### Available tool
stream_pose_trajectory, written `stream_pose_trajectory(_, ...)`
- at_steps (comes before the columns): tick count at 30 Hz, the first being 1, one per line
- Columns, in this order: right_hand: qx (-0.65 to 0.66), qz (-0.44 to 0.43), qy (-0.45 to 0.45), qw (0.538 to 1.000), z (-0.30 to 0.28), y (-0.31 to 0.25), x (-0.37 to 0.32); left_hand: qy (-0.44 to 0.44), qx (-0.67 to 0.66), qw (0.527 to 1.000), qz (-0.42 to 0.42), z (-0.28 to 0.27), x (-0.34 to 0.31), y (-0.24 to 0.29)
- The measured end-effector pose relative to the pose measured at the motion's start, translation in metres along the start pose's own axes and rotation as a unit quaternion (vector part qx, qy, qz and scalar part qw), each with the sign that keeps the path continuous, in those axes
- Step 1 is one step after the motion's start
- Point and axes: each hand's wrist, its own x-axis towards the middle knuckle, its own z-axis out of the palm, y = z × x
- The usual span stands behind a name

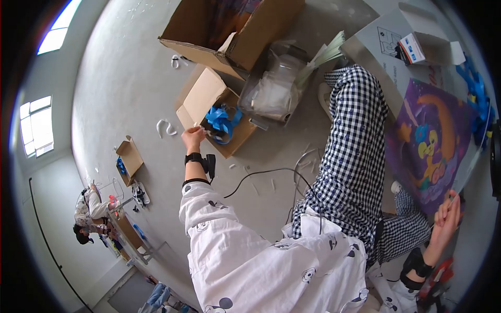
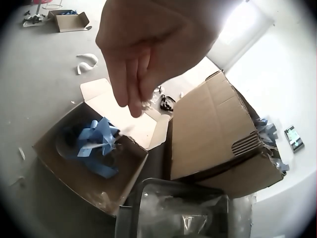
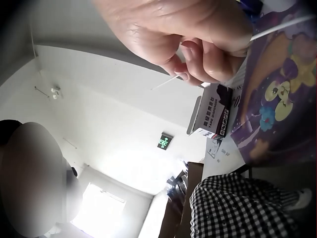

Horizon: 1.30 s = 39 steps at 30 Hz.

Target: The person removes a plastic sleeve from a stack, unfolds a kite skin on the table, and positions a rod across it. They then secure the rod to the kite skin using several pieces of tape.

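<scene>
My left hand (image 1: 193, 136) is over an open cardboard box (image 1: 233, 149). Between its fingertips it pinches a small whitish piece (image 2: 146, 105), too small to make out. Inside that box lies a bundle of blue ribbon (image 2: 101, 141). My right hand (image 1: 446, 216) is at the far right, fingers curled round a thin white stick (image 3: 282, 26), whose two ends stick out on either side of the hand in the right wrist view. Close to this hand, a purple printed sheet (image 1: 429, 143) with cartoon figures lies over a pale board or box surface.
A grey plastic bin (image 1: 269, 112) with clear plastic bags stands beside a large cardboard box (image 1: 261, 39). White strips (image 1: 323, 52) stick out of the bin. A tape dispenser box (image 3: 213, 110) sits near the sheet. A cable (image 1: 261, 172) crosses the floor area; another person (image 1: 91, 211) is at far left.
</scene>
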Motion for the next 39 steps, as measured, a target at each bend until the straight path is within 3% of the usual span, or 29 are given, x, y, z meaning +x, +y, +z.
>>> stream_pose_trajectory(2,-0.010,-0.006,0.011,1.000,-0.002,-0.001,-0.002,0.014,0.050,0.999,0.009,0.000,0.010,-0.004)
stream_pose_trajectory(3,-0.017,-0.006,0.013,1.000,-0.005,-0.002,-0.001,0.015,0.136,0.988,0.077,-0.002,0.015,-0.007)
stream_pose_trajectory(6,-0.033,-0.011,0.015,0.999,-0.004,-0.003,-0.002,0.013,0.171,0.985,0.037,0.000,0.023,-0.010)
stream_pose_trajectory(9,-0.040,-0.009,0.011,0.999,-0.004,-0.003,-0.003,0.040,0.159,0.985,0.053,0.011,0.011,-0.007)
stream_pose_trajectory(12,-0.057,-0.010,0.010,0.998,0.000,-0.001,-0.004,-0.002,0.115,0.993,0.040,0.011,0.015,-0.012)
stream_pose_trajectory(16,-0.068,-0.018,0.011,0.997,0.007,-0.002,-0.007,0.008,0.164,0.984,0.075,0.009,0.017,-0.024)
stream_pose_trajectory(21,-0.065,-0.016,0.008,0.998,0.001,0.000,-0.008,0.030,0.266,0.953,0.140,0.001,0.030,-0.046)
stream_pose_trajectory(24,-0.057,-0.013,0.015,0.998,-0.003,0.005,-0.009,0.016,0.408,0.898,0.162,0.003,0.004,-0.026)
stream_pose_trajectory(27,-0.061,-0.009,0.022,0.998,-0.004,0.006,-0.011,-0.031,0.466,0.880,0.090,0.001,0.016,-0.037)
stream_pose_trajectory(30,-0.071,-0.005,0.037,0.997,0.001,0.007,-0.012,0.024,0.363,0.929,0.063,-0.003,0.021,-0.034)
stream_pose_trajectory(36,-0.096,-0.008,0.045,0.994,0.005,0.004,-0.010,0.034,0.343,0.937,0.053,0.000,0.011,-0.017)
stream_pose_trajectory(39,-0.092,-0.007,0.033,0.995,0.000,0.003,-0.010,0.092,0.399,0.906,0.104,0.002,0.007,-0.011)
